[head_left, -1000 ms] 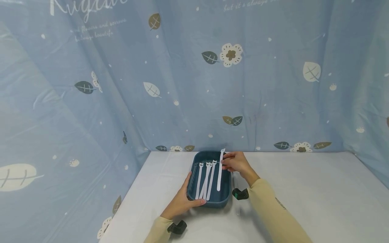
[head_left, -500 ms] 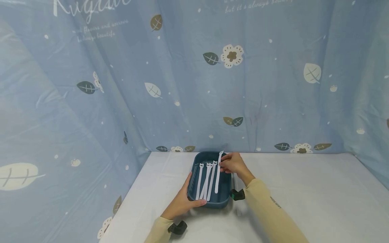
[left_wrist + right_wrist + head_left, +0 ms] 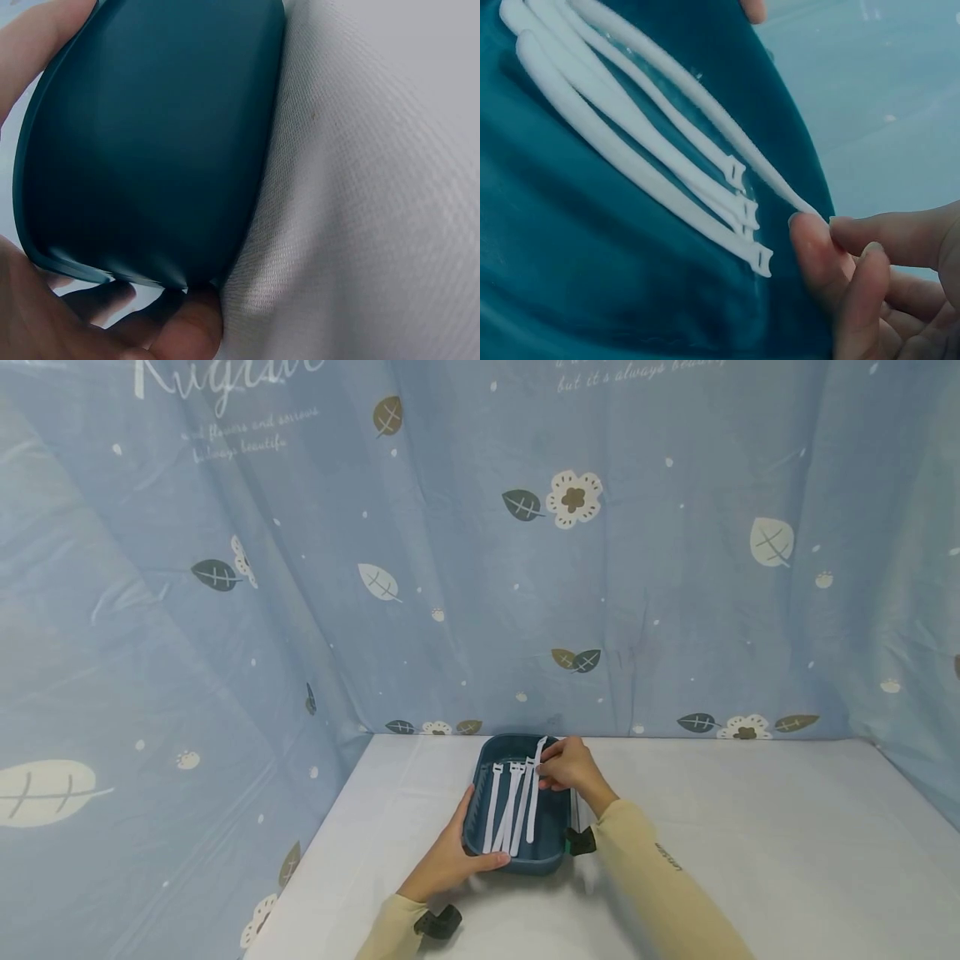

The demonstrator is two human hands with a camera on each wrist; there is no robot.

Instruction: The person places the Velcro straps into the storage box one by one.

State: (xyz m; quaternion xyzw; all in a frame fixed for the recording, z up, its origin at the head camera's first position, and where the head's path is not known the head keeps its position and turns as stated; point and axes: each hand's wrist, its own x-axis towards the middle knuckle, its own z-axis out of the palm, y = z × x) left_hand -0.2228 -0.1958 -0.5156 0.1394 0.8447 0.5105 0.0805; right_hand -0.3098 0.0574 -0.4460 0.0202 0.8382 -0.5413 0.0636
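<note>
A dark teal plastic bin (image 3: 536, 865) stands on the white-covered table. My left hand (image 3: 450, 858) grips its near left corner, thumb over the front rim and fingers along the left side; the left wrist view shows fingertips (image 3: 191, 322) against the bin's wall. Between right thumb and fingertips my right hand (image 3: 573, 767) pinches one white hook-and-loop cable tie (image 3: 712, 112) near its head end, which the fingers hide. The strap hangs lengthwise over the bin. Beside it, several similar white cable ties (image 3: 491, 810) lie inside, slotted heads toward the far end, some crossing.
A narrow pale strip (image 3: 575, 810) lies on the table along the bin's right side, partly behind the right wrist. Blue patterned curtain (image 3: 480, 568) hangs behind the table and on its left. The white tabletop (image 3: 750, 827) extends to the right.
My right hand has moved left and slightly nearer with the pinched cable tie, bringing it alongside the others in the bin. The left hand keeps its grip.
</note>
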